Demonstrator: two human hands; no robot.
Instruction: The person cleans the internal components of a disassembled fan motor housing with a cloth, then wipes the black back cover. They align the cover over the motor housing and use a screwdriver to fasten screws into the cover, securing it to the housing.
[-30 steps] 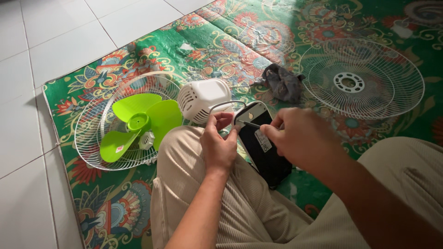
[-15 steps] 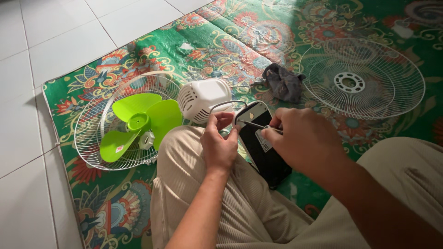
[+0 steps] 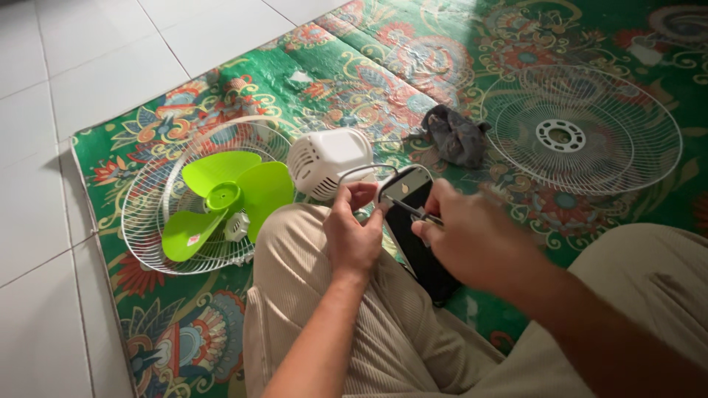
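Head cam | L hand (image 3: pixel 354 239) pinches fan neck (image 3: pixel 402 186) | R hand (image 3: pixel 472 239) grips screwdriver (image 3: pixel 413 214) | rear grille (image 3: pixel 199 199) w/ green blade (image 3: pixel 221 195)

Two bare hands close together above the lap.
Left hand (image 3: pixel 354 236) curls in, thumb and fingers pinched; right hand (image 3: pixel 472 239) beside it, fingers closed in a grip, forearms angled inward.

Two white wire fan grilles (image 3: pixel 582 129), one green three-bladed fan blade (image 3: pixel 221 199), one white motor housing (image 3: pixel 328 158), one grey cloth (image 3: pixel 456 136), two hands (image 3: pixel 354 236), one patterned green mat (image 3: pixel 383 59).
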